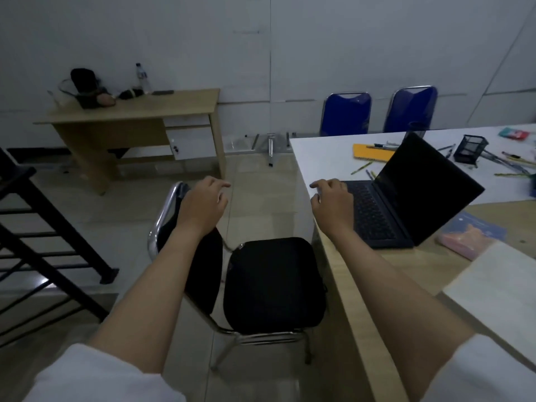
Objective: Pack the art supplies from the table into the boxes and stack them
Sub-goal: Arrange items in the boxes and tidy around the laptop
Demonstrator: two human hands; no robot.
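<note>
Art supplies lie scattered on the white table point(322, 153) at the right: several pens and pencils point(513, 163), a yellow notebook point(369, 152), a black mesh pen holder point(470, 147) and a teal packet point(514, 133). My left hand point(204, 203) hovers over the backrest of a black chair point(272, 285), fingers loosely curled and holding nothing. My right hand point(333, 203) rests at the left edge of an open black laptop point(406, 195), fingers bent, with nothing gripped. No box is in view.
A wooden desk point(139, 111) with a bottle and dark bags stands at the back left. Two blue chairs point(377, 113) line the wall. A black stair rail point(43, 242) runs at the left. A blue book point(475, 230) and white paper point(499, 288) lie on the near wooden table.
</note>
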